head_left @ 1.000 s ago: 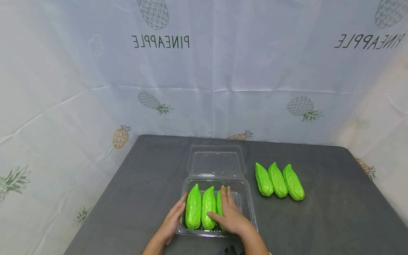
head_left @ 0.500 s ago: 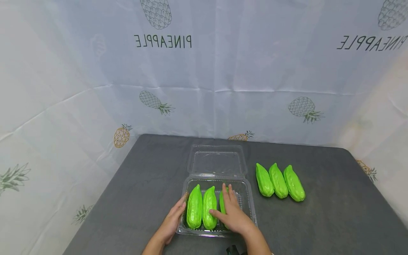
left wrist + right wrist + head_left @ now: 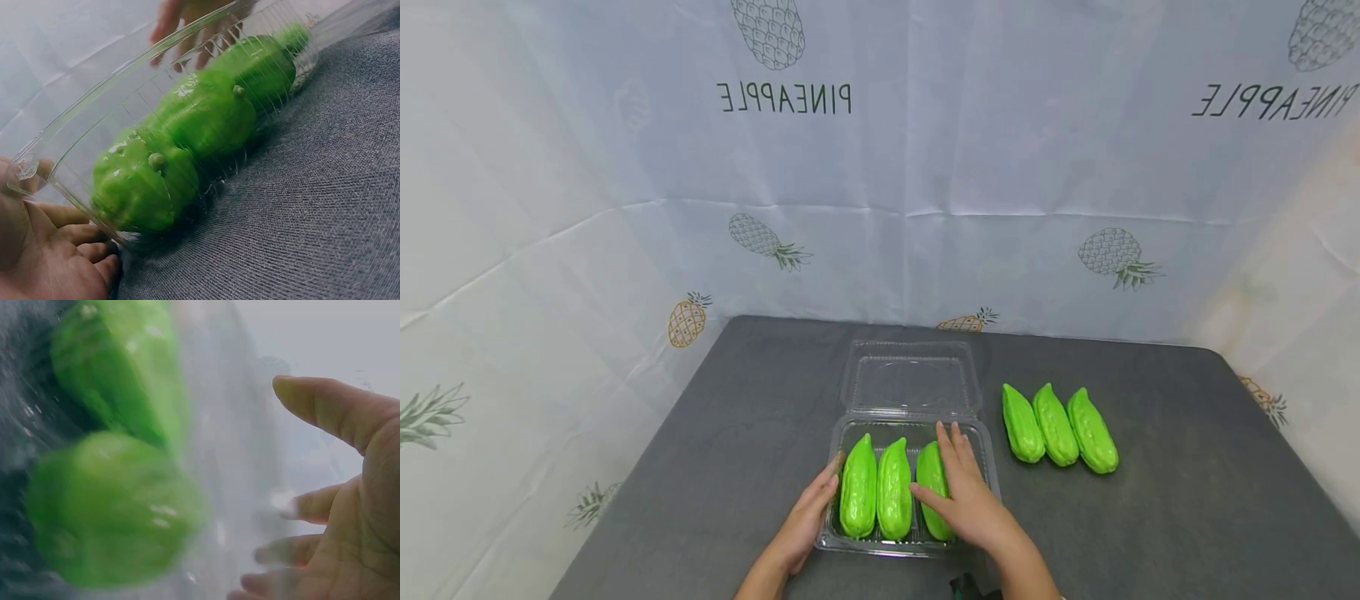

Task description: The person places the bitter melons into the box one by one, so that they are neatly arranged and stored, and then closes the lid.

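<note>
A clear plastic clamshell container (image 3: 985, 475) lies with its lid open, several compartments showing ridged walls. Inside are three bright green bitter melons: the left one (image 3: 858, 487), the middle one (image 3: 894, 490) and the right one (image 3: 933, 490), with a gap between middle and right. My left hand (image 3: 805, 523) rests against the container's left wall, fingers along the outside and thumb by the rim. Over the right side of the container, my right hand (image 3: 964, 498) is spread, its fingers overlapping the right melon's edge and holding nothing. In the right wrist view the melons are blurred.
Three more green bitter melons (image 3: 1056, 425) lie side by side on the dark grey table (image 3: 1165, 467), right of the container. The clear lid (image 3: 913, 379) lies flat behind it. A pineapple-print curtain (image 3: 1000, 150) hangs behind the table.
My right hand has moved right, off the right melon, which now shows more fully and sits farther from the middle one. The left hand has stayed at the container's left wall.
</note>
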Demonstrator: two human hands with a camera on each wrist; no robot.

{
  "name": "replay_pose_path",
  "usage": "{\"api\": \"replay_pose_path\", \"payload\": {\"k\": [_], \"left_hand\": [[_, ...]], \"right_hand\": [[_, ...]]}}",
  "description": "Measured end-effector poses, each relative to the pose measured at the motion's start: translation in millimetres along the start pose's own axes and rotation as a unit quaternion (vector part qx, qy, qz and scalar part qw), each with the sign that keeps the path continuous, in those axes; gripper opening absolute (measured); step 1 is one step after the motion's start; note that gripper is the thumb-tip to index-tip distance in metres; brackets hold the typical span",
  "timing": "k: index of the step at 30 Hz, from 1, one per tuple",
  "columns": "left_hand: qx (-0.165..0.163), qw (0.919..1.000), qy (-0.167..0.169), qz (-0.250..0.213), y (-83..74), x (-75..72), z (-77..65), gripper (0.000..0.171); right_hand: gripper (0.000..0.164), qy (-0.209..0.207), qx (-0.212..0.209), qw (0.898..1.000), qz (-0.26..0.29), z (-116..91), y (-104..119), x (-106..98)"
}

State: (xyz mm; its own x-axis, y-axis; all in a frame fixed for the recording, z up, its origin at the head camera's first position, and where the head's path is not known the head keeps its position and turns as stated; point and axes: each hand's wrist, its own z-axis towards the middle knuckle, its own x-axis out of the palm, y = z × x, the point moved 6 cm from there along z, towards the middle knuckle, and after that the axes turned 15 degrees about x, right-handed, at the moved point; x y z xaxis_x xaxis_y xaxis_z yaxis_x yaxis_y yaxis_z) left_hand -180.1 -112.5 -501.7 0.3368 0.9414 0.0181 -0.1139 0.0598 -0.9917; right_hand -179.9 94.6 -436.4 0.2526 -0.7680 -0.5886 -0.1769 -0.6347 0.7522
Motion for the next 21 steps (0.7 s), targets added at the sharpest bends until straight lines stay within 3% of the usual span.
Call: {"api": "replay_pose_path", "payload": {"k": [7, 21], "left_hand": [[-0.007, 1.0000, 0.000, 0.003, 2.1, -0.3, -0.4, 0.068], [-0.011, 0.9999, 0.005, 0.001, 2.3, 0.5, -0.5, 0.069]], "right_hand": [[0.087, 0.009, -0.002, 1.000, -0.009, -2, 1, -22], [0.084, -0.015, -0.001, 0.999, -0.043, 3, -22, -55]]}}
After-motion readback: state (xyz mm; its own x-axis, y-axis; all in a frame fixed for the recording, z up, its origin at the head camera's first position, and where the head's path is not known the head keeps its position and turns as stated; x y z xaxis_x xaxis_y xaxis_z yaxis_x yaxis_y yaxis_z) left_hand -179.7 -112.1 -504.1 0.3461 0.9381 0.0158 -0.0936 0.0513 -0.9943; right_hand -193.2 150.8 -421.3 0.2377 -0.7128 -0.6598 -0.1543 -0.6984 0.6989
